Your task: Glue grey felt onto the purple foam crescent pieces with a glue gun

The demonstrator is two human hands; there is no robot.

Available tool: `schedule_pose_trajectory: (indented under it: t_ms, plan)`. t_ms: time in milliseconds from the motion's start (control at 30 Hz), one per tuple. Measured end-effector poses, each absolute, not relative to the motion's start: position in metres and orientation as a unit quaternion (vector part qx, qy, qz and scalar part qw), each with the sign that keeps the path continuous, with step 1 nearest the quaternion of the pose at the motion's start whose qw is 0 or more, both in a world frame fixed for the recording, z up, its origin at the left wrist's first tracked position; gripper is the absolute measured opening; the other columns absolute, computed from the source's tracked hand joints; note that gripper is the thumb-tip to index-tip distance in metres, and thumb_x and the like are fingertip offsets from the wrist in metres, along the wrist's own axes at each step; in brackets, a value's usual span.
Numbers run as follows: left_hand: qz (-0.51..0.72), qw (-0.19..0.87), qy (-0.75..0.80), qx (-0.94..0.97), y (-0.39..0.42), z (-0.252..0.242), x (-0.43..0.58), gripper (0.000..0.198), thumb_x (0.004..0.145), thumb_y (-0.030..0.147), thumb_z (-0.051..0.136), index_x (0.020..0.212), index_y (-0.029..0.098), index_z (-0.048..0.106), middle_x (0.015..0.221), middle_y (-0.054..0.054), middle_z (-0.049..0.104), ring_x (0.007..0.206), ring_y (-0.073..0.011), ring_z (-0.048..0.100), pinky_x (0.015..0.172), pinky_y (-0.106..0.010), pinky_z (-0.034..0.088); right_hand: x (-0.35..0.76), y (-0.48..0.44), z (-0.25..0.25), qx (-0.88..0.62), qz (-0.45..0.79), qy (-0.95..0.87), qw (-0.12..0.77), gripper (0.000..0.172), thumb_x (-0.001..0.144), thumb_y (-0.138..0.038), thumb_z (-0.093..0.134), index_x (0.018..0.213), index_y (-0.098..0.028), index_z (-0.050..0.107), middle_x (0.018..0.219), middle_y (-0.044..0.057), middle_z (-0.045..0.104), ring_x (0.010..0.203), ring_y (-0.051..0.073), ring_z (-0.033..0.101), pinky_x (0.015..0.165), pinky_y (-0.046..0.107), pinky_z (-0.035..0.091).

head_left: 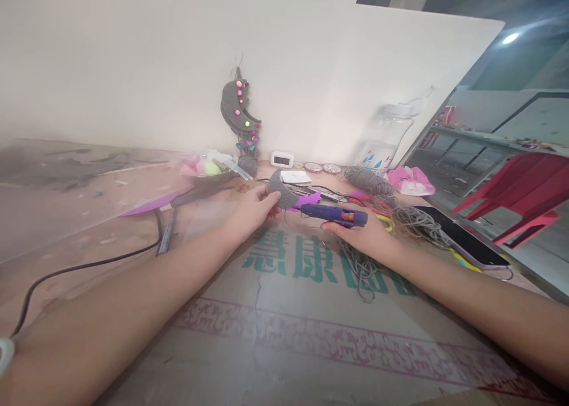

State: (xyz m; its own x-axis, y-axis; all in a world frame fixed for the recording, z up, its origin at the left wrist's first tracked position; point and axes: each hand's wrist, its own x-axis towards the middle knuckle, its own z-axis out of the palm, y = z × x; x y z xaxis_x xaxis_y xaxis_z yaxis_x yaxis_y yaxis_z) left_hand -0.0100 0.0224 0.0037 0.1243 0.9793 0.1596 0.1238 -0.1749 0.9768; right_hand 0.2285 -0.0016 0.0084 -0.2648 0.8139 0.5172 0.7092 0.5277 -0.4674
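Note:
My left hand (262, 209) pinches a small curved piece wrapped in grey yarn (284, 191), with purple material (309, 198) showing at its right end. In my right hand (362, 231) is a dark blue glue gun (331, 214), its tip pointing left at the purple end; whether they touch is unclear. Loose grey yarn (365, 272) trails below my right hand. A grey crescent decoration (235, 108) with coloured balls hangs against the white wall behind.
Behind my hands stand a small digital clock (282, 159) and a clear bottle (384, 136). A bowl of pompoms (207, 172) sits back left. A phone (466, 237) and tangled yarn lie right. A black cable (89, 267) crosses the left side.

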Motion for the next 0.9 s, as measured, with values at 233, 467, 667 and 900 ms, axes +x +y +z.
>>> schedule_pose_trajectory:
  t_ms: [233, 467, 667, 900]
  plan:
    - [0.479, 0.446, 0.46, 0.6, 0.0229, 0.0026, -0.0102, 0.023, 0.078, 0.039, 0.053, 0.076, 0.016, 0.053, 0.063, 0.0, 0.06, 0.053, -0.01, 0.055, 0.05, -0.021, 0.04, 0.2314, 0.0011, 0.0049, -0.515, 0.077, -0.771, 0.367, 0.038, 0.065, -0.056, 0.068, 0.077, -0.02, 0.065, 0.063, -0.001, 0.065, 0.058, 0.017, 0.06, 0.054, 0.026, 0.045]
    - [0.477, 0.442, 0.464, 0.602, 0.0223, 0.0034, -0.0095, 0.023, 0.078, 0.04, 0.053, 0.076, 0.017, 0.052, 0.064, 0.0, 0.06, 0.053, -0.0097, 0.056, 0.05, -0.02, 0.04, 0.232, 0.0005, 0.0067, -0.569, 0.098, -0.734, 0.359, 0.044, 0.061, -0.058, 0.069, 0.082, -0.02, 0.066, 0.065, 0.0, 0.066, 0.059, 0.018, 0.062, 0.053, 0.027, 0.046]
    - [0.48, 0.445, 0.464, 0.597, 0.0208, 0.0049, -0.0093, 0.023, 0.077, 0.04, 0.055, 0.076, 0.017, 0.052, 0.062, 0.001, 0.059, 0.052, -0.0093, 0.055, 0.049, -0.02, 0.04, 0.2359, 0.0043, 0.0015, -0.604, 0.094, -0.705, 0.361, 0.051, 0.058, -0.06, 0.071, 0.091, -0.022, 0.066, 0.077, 0.003, 0.071, 0.065, 0.022, 0.066, 0.059, 0.032, 0.05]
    - [0.478, 0.445, 0.462, 0.6, 0.0204, 0.0056, -0.0093, 0.022, 0.077, 0.04, 0.054, 0.076, 0.017, 0.053, 0.062, 0.002, 0.06, 0.053, -0.0091, 0.055, 0.05, -0.019, 0.04, 0.2381, 0.0043, 0.0025, -0.609, 0.109, -0.701, 0.355, 0.051, 0.059, -0.061, 0.069, 0.091, -0.022, 0.065, 0.081, 0.003, 0.071, 0.07, 0.023, 0.067, 0.064, 0.034, 0.051]
